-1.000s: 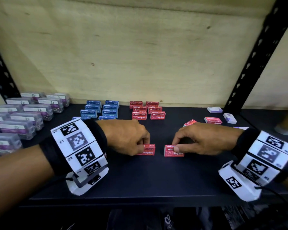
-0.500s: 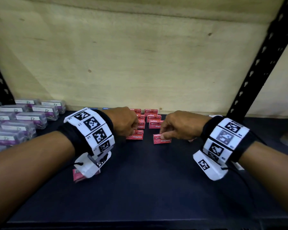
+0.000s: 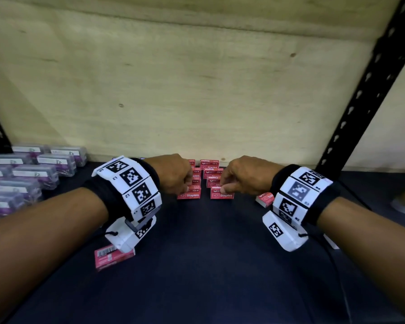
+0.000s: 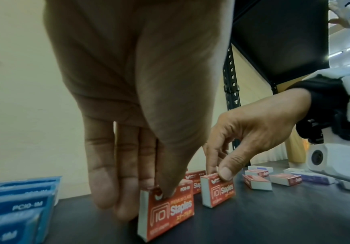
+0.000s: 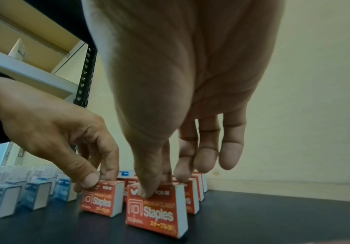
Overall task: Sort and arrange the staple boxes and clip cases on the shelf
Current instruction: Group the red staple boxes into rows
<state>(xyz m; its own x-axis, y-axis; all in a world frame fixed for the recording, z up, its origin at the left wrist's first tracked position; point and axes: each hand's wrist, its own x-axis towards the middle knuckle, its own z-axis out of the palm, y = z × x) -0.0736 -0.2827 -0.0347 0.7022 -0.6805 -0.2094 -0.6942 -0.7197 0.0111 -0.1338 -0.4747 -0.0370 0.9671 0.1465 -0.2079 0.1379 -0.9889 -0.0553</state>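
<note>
shelf [image 3: 208, 277]: dark, flat board
left: clip cases [image 3: 21, 181] in rows; blue boxes [image 4: 13, 206] beside them
middle: red boxes [image 3: 211, 174] upright in two columns
front left: one red box [image 3: 108, 258] lying flat
right: loose boxes [image 4: 274, 179] scattered

"10 Staples" on red boxes [image 5: 156, 213]

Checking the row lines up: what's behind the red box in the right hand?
More red staple boxes stand in a row behind the held red box; the right hand covers their tops.

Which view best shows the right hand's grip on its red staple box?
Right wrist: right hand pinches its red staple box by the top edge, close up. Left wrist shows it smaller, from the side. Head shows only knuckles above the box.
</note>
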